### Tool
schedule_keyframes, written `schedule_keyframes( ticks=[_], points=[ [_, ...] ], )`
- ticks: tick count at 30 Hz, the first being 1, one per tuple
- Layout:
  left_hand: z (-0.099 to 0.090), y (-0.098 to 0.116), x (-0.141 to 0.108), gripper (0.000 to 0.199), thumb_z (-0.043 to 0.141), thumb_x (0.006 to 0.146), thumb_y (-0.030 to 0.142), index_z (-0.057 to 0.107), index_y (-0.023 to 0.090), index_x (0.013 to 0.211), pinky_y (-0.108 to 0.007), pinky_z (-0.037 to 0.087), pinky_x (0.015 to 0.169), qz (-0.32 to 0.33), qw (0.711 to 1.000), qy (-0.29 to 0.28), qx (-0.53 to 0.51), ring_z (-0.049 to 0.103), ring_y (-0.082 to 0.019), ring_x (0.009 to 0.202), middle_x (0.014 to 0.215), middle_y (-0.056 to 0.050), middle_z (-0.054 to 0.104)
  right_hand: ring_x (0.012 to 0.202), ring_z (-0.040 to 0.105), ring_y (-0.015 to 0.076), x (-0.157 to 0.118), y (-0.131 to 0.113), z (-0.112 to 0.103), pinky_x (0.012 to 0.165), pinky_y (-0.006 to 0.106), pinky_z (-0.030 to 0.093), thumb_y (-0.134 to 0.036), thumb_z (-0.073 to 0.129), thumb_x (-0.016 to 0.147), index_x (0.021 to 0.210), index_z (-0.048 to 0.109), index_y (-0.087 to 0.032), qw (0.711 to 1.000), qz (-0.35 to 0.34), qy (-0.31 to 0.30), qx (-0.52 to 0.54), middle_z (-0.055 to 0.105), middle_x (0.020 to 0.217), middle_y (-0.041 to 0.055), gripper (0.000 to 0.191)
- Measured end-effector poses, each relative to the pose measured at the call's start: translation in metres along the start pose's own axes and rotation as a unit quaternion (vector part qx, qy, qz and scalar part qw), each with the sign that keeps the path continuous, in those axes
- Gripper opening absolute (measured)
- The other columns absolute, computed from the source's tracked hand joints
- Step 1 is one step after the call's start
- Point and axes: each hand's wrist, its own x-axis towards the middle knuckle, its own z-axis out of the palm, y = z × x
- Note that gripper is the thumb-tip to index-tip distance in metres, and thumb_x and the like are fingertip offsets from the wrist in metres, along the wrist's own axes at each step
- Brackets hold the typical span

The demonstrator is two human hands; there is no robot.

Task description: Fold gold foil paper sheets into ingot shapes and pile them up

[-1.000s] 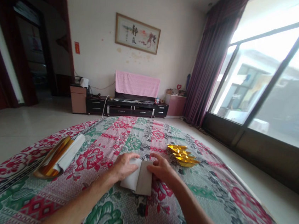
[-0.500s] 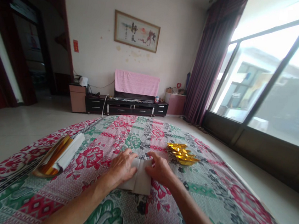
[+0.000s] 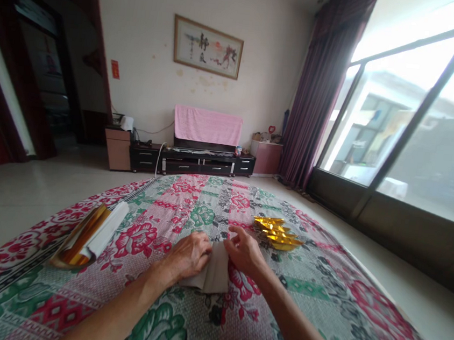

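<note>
A whitish-grey folded sheet of paper [image 3: 216, 274], with creases running lengthwise, lies on the flowered cloth in front of me. My left hand [image 3: 192, 253] bends its fingers over the left side of the sheet, closed on its edge; the fingertips are partly hidden. At the far right corner, my right hand [image 3: 243, 250] has its thumb at the paper's edge and its index finger raised a little, the other fingers curled beneath. Beyond my right hand sit several shiny gold folded-paper pieces [image 3: 279, 234], nested in a row.
To the left lies a loosely curled stack of gold-and-white paper sheets [image 3: 90, 237]. A patterned cloth [image 3: 147, 313] covers the round table. Farther off stand a low black cabinet [image 3: 199, 164] and a screen under a pink cloth [image 3: 207, 126]; a window [image 3: 411, 113] is on the right.
My left hand has drawn its fingers in and curled them at the paper's left side. The right index finger has shifted slightly. The sheet's left part now looks more raised along the crease.
</note>
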Motion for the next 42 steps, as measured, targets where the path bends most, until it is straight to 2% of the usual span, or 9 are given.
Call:
schedule_keyframes(
  ticks=[4, 8, 15, 20, 23, 26, 29, 33, 42],
  points=[
    [-0.002, 0.001, -0.002, 0.017, 0.052, 0.076, 0.022, 0.067, 0.02, 0.083, -0.029, 0.044, 0.078, 0.008, 1.0, -0.003, 0.011, 0.055, -0.019, 0.084, 0.088, -0.006, 0.06, 0.055, 0.053, 0.0113, 0.002, 0.003, 0.003, 0.053, 0.021, 0.039, -0.018, 0.04, 0.076, 0.108, 0.056, -0.016, 0.997, -0.022, 0.022, 0.071, 0.06, 0.066, -0.0009, 0.036],
    [-0.003, 0.0, -0.003, 0.017, 0.053, 0.075, 0.025, 0.067, 0.022, 0.084, -0.029, 0.045, 0.077, 0.026, 1.0, -0.005, 0.008, 0.055, -0.019, 0.084, 0.089, -0.006, 0.059, 0.056, 0.053, 0.0093, 0.001, 0.006, 0.006, 0.052, 0.019, 0.04, -0.012, 0.042, 0.068, 0.107, 0.056, -0.018, 0.994, -0.045, 0.01, 0.103, 0.063, 0.078, -0.0006, 0.042],
    [-0.002, 0.001, -0.002, 0.015, 0.053, 0.072, 0.023, 0.063, 0.018, 0.083, -0.028, 0.045, 0.073, -0.009, 1.0, 0.004, 0.008, 0.056, -0.02, 0.082, 0.085, -0.007, 0.059, 0.071, 0.06, 0.0128, -0.003, 0.002, 0.012, 0.066, 0.024, 0.046, -0.009, 0.048, 0.065, 0.108, 0.056, -0.018, 0.99, -0.11, -0.008, 0.089, 0.066, 0.085, 0.0018, 0.044],
    [-0.003, 0.002, 0.0, 0.045, 0.056, 0.07, 0.021, 0.053, 0.019, 0.115, -0.028, 0.044, 0.077, -0.05, 0.996, 0.026, -0.074, 0.058, -0.022, 0.092, 0.098, -0.008, 0.063, 0.07, 0.061, 0.0126, -0.009, -0.002, 0.019, 0.064, 0.023, 0.045, -0.009, 0.05, 0.067, 0.111, 0.053, -0.021, 0.987, -0.144, -0.017, 0.075, 0.068, 0.083, 0.0002, 0.046],
    [-0.003, 0.001, -0.001, 0.065, 0.057, 0.068, 0.022, 0.04, 0.02, 0.131, -0.028, 0.045, 0.074, -0.063, 0.991, 0.023, -0.117, 0.061, -0.022, 0.085, 0.095, -0.007, 0.066, 0.07, 0.062, 0.0127, -0.011, -0.003, 0.02, 0.065, 0.023, 0.044, -0.007, 0.049, 0.067, 0.118, 0.046, -0.021, 0.986, -0.151, -0.028, 0.07, 0.069, 0.082, -0.001, 0.053],
    [-0.005, -0.003, -0.002, 0.067, 0.052, 0.069, 0.019, 0.037, 0.021, 0.135, -0.028, 0.046, 0.073, -0.058, 0.989, 0.016, -0.139, 0.063, -0.021, 0.081, 0.091, -0.006, 0.069, 0.073, 0.062, 0.0142, -0.013, -0.004, 0.02, 0.066, 0.023, 0.043, -0.011, 0.05, 0.07, 0.111, 0.051, -0.02, 0.987, -0.154, -0.021, 0.038, 0.069, 0.082, -0.0006, 0.041],
    [-0.007, -0.009, -0.004, 0.068, 0.048, 0.065, 0.012, 0.041, 0.02, 0.133, -0.029, 0.046, 0.082, -0.049, 0.988, 0.011, -0.145, 0.062, -0.022, 0.093, 0.105, -0.008, 0.067, 0.076, 0.06, 0.015, -0.015, -0.005, 0.02, 0.068, 0.023, 0.04, -0.015, 0.052, 0.074, 0.098, 0.058, -0.02, 0.985, -0.174, -0.014, -0.014, 0.067, 0.083, 0.0009, 0.026],
    [-0.008, -0.016, -0.005, 0.072, 0.045, 0.061, 0.007, 0.044, 0.021, 0.131, -0.03, 0.045, 0.089, -0.026, 0.987, 0.0, -0.158, 0.058, -0.021, 0.102, 0.117, -0.007, 0.062, 0.075, 0.056, 0.0139, -0.018, -0.008, 0.02, 0.067, 0.022, 0.036, -0.015, 0.053, 0.075, 0.094, 0.06, -0.021, 0.98, -0.191, -0.016, -0.061, 0.061, 0.081, 0.0009, 0.021],
    [-0.007, -0.02, -0.004, 0.066, 0.053, 0.065, 0.014, 0.046, 0.021, 0.13, -0.027, 0.048, 0.079, 0.007, 0.987, -0.003, -0.162, 0.061, -0.02, 0.088, 0.111, -0.007, 0.062, 0.079, 0.053, 0.0132, -0.023, -0.008, 0.023, 0.072, 0.023, 0.038, -0.019, 0.055, 0.079, 0.085, 0.062, -0.02, 0.975, -0.209, -0.023, -0.076, 0.055, 0.084, 0.0015, 0.009]
  ],
)
